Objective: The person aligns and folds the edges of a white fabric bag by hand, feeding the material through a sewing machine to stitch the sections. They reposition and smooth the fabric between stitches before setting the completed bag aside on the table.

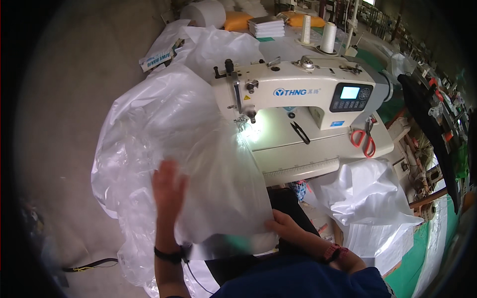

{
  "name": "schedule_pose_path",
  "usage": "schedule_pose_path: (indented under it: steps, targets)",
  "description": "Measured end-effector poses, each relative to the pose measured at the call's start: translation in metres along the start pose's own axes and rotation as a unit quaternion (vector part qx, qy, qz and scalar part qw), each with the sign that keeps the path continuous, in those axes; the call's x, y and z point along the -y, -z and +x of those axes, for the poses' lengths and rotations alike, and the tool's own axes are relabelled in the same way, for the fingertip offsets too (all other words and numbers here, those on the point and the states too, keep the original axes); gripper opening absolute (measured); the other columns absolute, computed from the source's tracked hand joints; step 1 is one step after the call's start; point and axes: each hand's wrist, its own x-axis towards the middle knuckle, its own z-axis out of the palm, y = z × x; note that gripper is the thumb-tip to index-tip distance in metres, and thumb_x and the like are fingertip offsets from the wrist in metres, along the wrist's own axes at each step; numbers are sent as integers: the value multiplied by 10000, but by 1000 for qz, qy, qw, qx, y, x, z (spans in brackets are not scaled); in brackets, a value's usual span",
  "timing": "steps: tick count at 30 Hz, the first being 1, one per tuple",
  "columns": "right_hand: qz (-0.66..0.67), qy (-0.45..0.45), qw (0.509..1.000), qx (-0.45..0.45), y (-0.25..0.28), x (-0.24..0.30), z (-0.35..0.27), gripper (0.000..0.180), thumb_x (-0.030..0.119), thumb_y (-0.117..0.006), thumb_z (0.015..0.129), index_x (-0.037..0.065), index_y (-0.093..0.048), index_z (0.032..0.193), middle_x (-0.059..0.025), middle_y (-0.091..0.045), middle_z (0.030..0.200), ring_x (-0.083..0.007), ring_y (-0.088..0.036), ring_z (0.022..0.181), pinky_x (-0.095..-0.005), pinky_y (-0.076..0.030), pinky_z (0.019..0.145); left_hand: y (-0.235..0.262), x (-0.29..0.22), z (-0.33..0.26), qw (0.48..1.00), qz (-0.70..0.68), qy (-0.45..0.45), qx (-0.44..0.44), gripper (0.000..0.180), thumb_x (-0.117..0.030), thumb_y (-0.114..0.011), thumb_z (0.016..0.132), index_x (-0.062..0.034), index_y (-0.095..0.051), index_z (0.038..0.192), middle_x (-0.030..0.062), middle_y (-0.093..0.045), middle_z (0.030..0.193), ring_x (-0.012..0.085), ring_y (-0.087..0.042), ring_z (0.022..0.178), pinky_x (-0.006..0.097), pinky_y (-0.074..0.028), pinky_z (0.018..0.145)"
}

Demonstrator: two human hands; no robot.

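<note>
Clear plastic sheet (198, 149) bunched left of sewing machine (298, 99), front edge at my lap. Left hand (168, 186) open, flat on sheet. Right hand (283, 224) pinching front edge. I'd keep edge taut, feed straight toward needle (242, 119), fingers clear.

Pretty clearly a sewing workshop, factory-floor kind of place. There's an industrial sewing machine (298, 94) with a little control screen on the tabletop (318, 154), thread cones (328, 37) behind it, red-handled scissors (363, 141), and heaps of clear plastic sheeting (169, 139) and white bags (367, 198) all around.
</note>
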Motion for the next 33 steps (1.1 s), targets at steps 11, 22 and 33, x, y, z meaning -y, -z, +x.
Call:
schedule_pose_path:
  steps: [11,22,33]
  targets:
    - [127,76,989,-23,7,21,-29,298,146,-524,929,-7,-526,1184,-42,-602,1052,-105,-574,943,-273,-470,842,19,-24,-15,969,32,169,175,402,-320,-518,891,-96,-532,1224,115,-476,1324,338,-437,1232,523,-270,1047]
    - [305,-8,952,4,14,32,-44,270,210,-485,960,0,-562,1111,-62,-602,1026,-129,-573,963,-274,-464,863,40,-242,-98,959,-162,-211,93,409,-344,-608,823,-36,-606,1092,104,-558,1187,284,-474,1180,605,-199,1057]
    - [20,140,983,-114,9,30,-39,330,173,-459,943,-8,-516,1212,-105,-630,984,-143,-627,830,-282,-507,742,25,-238,-130,935,-266,-235,-11,376,-163,-715,678,-14,-599,1002,140,-598,1040,320,-540,1075,521,-370,956]
